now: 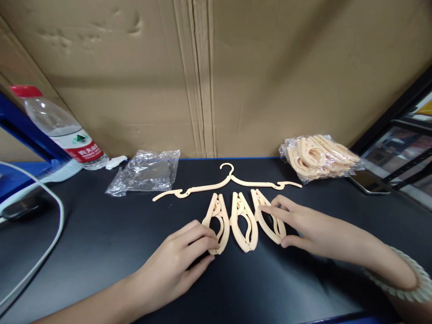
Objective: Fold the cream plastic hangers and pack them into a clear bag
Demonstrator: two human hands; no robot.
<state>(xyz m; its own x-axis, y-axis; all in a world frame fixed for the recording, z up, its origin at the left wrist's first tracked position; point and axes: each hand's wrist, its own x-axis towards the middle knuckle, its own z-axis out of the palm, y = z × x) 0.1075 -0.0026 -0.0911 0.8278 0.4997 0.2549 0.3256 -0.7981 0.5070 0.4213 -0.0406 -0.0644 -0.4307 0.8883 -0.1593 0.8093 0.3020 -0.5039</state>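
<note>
Folded hangers, three, in front of open hanger: left one held low by left hand, right one held by right hand, middle one untouched; presumably light, stiff, slick plastic, best gripped across the width.

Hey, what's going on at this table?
A person's left hand has its fingers on the left hanger, and the right hand touches the right hanger. The middle hanger lies between them, untouched. All three are folded. Behind them on the table lies an open hanger, with a packet of what look like more hangers at back right and a crumpled bag at back left.
</note>
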